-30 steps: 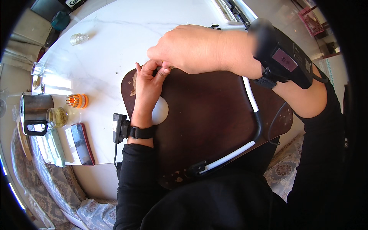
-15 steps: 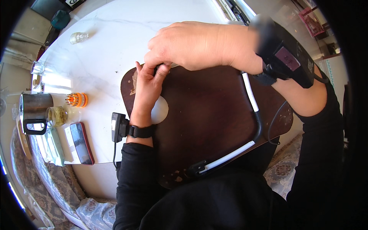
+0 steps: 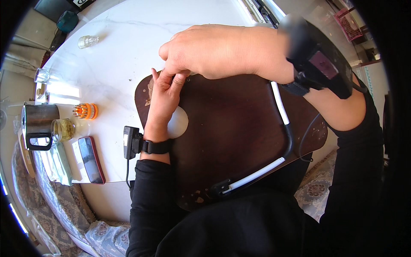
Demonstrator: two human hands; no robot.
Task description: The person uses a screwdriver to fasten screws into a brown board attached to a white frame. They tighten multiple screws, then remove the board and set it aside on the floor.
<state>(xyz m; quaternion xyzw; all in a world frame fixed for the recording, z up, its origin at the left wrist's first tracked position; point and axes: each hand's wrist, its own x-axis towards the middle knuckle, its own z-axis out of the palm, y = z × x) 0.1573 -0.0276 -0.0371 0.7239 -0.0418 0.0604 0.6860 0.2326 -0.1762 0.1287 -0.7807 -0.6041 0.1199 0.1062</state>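
Board [image 3: 231, 124], dark brown with rounded corners and pale scuffed patches, fills the centre of the frame, its upper left part overlapping the white marbled table [image 3: 115, 68]. At that upper left edge, above the centre of the frame, two hands meet. The left hand [image 3: 165, 97], rising from the lower left, has its thumb bent in toward curled fingers, with one finger standing up apart; the gap between thumb and fingers is small. The right hand [image 3: 209, 49], coming in from the upper right, is bent over it with the back of the hand upward and its fingers folded down, touching the left hand's fingers. Whatever lies between the fingertips is hidden, so I cannot tell what, if anything, either hand has hold of. A white round disc [image 3: 179, 123] sits on the board beside the left wrist, partly covered by it. A tube [image 3: 280, 103], white with a black bend, runs down the board's right side and along its lower edge. Black devices are strapped at both wrists. Toward the left of the frame stand an orange holder [image 3: 87, 111] of small upright pieces, a glass jar [image 3: 63, 130] with yellowish-green contents and a metal jug [image 3: 42, 118]; below these lies a red-edged phone [image 3: 91, 160]. A clear glass object [image 3: 88, 41] rests at upper left.
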